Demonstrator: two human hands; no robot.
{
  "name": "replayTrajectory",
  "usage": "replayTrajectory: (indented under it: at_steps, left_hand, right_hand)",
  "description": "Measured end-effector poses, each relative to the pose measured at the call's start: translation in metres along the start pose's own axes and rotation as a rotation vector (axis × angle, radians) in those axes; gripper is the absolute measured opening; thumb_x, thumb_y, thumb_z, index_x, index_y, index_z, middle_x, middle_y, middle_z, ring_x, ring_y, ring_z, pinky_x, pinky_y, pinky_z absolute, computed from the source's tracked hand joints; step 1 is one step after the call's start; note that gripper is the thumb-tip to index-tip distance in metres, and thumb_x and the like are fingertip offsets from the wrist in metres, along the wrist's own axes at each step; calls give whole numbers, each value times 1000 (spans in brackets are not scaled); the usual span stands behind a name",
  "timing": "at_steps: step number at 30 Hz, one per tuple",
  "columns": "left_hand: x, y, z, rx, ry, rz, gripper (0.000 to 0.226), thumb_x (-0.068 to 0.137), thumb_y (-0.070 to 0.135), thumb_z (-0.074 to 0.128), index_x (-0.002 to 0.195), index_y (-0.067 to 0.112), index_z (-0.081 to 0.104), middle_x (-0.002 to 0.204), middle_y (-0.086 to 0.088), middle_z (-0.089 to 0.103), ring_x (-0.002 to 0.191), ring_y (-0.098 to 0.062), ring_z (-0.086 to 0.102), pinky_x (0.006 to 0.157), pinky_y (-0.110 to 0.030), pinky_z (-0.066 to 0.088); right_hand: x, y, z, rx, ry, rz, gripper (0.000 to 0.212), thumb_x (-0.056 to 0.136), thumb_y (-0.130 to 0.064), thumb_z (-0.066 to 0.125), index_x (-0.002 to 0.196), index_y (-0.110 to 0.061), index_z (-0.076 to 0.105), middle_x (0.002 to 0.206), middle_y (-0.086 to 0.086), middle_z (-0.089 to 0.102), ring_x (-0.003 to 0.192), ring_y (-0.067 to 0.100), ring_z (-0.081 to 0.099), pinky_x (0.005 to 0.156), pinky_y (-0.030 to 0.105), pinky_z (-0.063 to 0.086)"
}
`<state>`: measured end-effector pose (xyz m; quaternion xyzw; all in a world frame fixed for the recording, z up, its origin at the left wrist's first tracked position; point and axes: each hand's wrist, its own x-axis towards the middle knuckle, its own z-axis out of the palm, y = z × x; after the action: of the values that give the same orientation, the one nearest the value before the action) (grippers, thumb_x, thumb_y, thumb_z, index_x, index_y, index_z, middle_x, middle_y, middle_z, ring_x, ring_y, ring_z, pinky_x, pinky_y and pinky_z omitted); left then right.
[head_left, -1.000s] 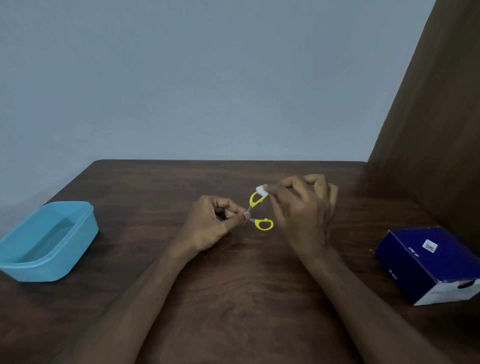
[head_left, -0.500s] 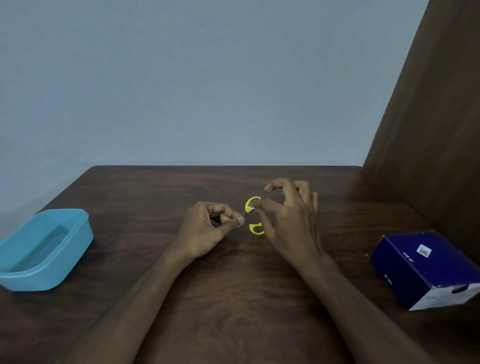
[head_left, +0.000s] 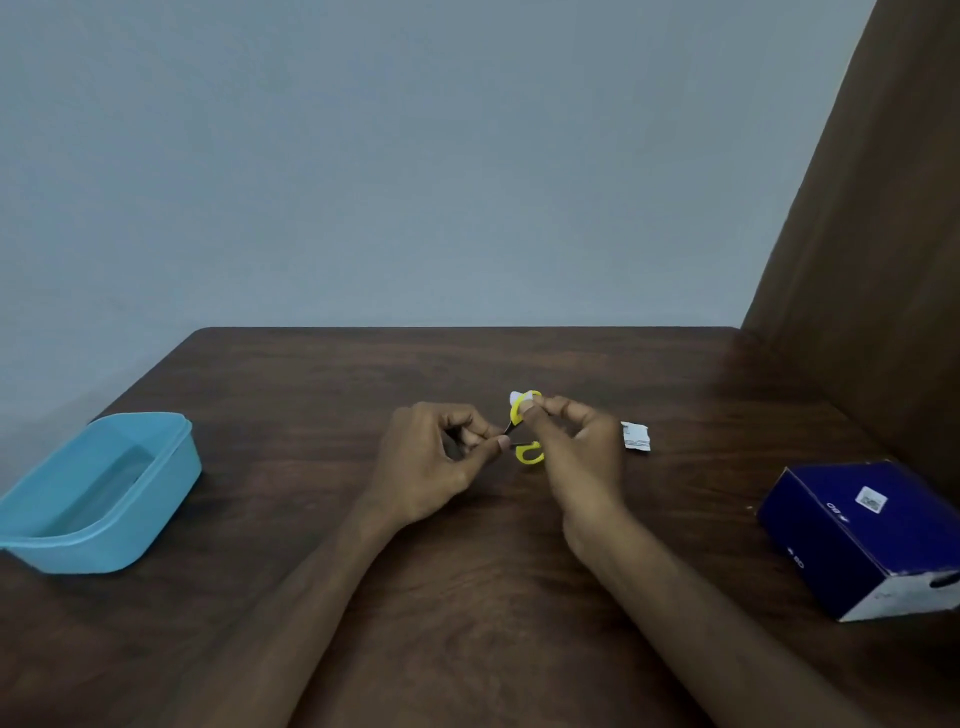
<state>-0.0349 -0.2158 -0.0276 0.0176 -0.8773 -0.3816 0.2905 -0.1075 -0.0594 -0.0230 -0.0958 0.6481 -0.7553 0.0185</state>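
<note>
Small scissors with yellow handles (head_left: 530, 453) are held over the middle of the dark wooden table (head_left: 467, 597). My left hand (head_left: 431, 457) pinches the blade end between thumb and fingers. My right hand (head_left: 576, 447) pinches a small white pad (head_left: 519, 399) against the upper yellow handle loop. The blades are mostly hidden by my left fingers. A small white torn wrapper (head_left: 636, 436) lies on the table just right of my right hand.
A light blue plastic tub (head_left: 98, 493) stands at the table's left edge. A dark blue cardboard box (head_left: 862, 535) lies at the right. A brown wooden panel (head_left: 872, 260) rises along the right side. A grey wall is behind.
My right hand has shifted so the white pad sits on the upper handle loop again. The white wrapper, hidden behind my hand before, now shows on the table.
</note>
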Motion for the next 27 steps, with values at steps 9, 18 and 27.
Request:
replayTrajectory:
  at_steps: [9,18,27]
  left_hand:
    - [2,-5,-1,-88,-23,-55,8,89,24,88,82,26,85,58,13,64,52,0,52,54,-23,42]
    - [4,-9,-1,-163,-96,-52,11,89,38,82,78,38,81,80,-1,80,75,-29,73,69,-47,57]
    - [2,-5,-2,-109,13,8,4,89,23,88,87,26,86,64,11,68,57,2,55,56,-20,41]
  right_hand:
    - [14,-2,-22,-927,-53,-760,8,91,-31,79,95,-36,75,122,-5,58,104,23,56,81,38,48]
    - [36,-24,-52,-1118,-3,-1251,11,95,-45,70,93,-47,80,123,-6,69,105,27,55,85,42,34]
    - [0,-8,-7,-372,-52,-286,9,90,-39,84,86,-30,83,98,-11,73,90,11,69,78,39,59]
